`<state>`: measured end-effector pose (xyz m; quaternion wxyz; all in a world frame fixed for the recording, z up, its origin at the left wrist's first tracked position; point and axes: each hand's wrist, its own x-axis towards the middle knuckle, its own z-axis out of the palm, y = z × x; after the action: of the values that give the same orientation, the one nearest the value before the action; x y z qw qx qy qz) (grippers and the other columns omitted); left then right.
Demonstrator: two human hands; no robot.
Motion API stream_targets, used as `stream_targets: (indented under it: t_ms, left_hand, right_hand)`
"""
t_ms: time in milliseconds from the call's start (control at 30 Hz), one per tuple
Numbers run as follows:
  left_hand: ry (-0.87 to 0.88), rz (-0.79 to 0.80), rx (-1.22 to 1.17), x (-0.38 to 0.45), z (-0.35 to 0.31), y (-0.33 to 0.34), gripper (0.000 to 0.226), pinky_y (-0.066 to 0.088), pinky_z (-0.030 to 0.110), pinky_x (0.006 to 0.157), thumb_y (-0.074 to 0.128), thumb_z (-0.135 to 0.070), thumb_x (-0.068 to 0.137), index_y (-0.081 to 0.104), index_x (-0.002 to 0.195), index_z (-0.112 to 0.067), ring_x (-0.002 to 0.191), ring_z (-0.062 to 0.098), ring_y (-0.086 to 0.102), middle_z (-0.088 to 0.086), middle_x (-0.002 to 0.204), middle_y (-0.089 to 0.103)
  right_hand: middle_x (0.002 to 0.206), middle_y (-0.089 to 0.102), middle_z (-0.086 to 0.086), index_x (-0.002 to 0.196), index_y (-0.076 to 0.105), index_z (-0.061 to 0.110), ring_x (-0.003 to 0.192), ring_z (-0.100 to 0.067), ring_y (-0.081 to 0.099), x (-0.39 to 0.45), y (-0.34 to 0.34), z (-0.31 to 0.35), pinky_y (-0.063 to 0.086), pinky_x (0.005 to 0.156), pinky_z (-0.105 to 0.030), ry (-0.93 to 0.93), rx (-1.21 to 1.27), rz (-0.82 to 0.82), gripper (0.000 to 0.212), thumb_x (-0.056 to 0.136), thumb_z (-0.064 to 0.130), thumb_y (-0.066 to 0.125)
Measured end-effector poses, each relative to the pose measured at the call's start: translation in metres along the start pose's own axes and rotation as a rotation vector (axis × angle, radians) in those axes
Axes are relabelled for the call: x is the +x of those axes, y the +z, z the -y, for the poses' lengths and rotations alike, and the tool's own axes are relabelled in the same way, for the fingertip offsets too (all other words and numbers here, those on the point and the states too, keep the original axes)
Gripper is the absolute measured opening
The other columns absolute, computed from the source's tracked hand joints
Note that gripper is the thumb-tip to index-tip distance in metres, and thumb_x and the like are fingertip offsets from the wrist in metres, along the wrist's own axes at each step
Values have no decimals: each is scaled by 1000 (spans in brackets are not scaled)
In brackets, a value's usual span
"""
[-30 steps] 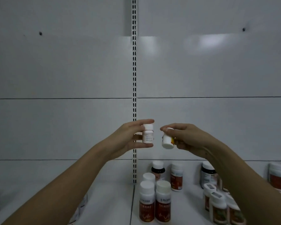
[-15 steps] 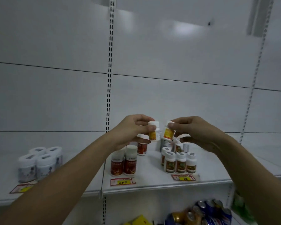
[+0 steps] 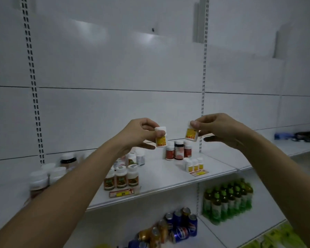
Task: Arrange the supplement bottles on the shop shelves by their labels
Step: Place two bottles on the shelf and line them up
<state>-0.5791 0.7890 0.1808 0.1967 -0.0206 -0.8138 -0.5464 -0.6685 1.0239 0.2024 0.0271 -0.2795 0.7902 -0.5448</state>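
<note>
My left hand (image 3: 136,135) pinches a small white bottle with a yellow label (image 3: 161,137), held upright in the air above the shelf (image 3: 161,178). My right hand (image 3: 217,129) pinches a second small yellow-labelled bottle (image 3: 191,133), slightly tilted, about a hand's width to the right of the first. Below them on the shelf stand three matching small yellow-labelled bottles (image 3: 194,164) in a row behind a price tag (image 3: 199,172).
Red-labelled bottles (image 3: 178,150) stand at the shelf's back, green-and-orange labelled ones (image 3: 122,179) near its front edge, larger white-capped jars (image 3: 43,178) at left. On the lower shelf are drink cans (image 3: 175,228) and green bottles (image 3: 227,199). Slotted uprights (image 3: 203,86) divide the back wall.
The view has swung right and pulled back, so more of the shelf and the lower shelf show. My hands have moved apart, with both bottles' yellow labels now facing me.
</note>
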Motion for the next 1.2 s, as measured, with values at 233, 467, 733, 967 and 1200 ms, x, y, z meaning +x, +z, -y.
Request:
stream_targets:
  t_ms: [233,467,733,967,1200]
  left_hand:
    - [18,13,67,57,-15,82,26,61,33,72,76,-22,83,70,107,-16,81,16,71,3,94,71]
    - [2,-42,60,110,7,128,23,54,25,60,72,-29,85,70,105,-18,80,14,68,1,95,73]
    - [-84,-65,-77,183,85,138,30,56,34,78,80,-15,78,71,106,-18,100,21,68,2,104,73]
    - [-95,-27,-74,251,130,144,31,57,27,78,82,-7,74,70,102,-12,91,19,73,7,98,76]
    - [-139,12,14,291,146,159,31,58,26,81,83,-12,73,73,103,-16,91,15,73,1,96,77]
  right_hand:
    - [99,72,-6,103,72,13,94,-18,66,20,-80,-44,56,73,-28,-12,-72,-63,26,84,31,73]
    - [98,71,-5,104,72,12,88,-15,66,62,-105,-94,55,68,-24,8,-37,-44,26,85,30,73]
    - [103,71,-6,104,72,15,100,-21,65,146,-94,-150,56,80,-31,56,-73,45,22,86,27,73]
    - [100,72,-8,100,72,11,86,-15,65,222,-100,-185,58,82,-34,65,-178,141,19,83,15,75]
    - [94,73,0,100,72,16,83,-15,68,279,-95,-227,58,70,-24,23,-196,250,18,82,17,76]
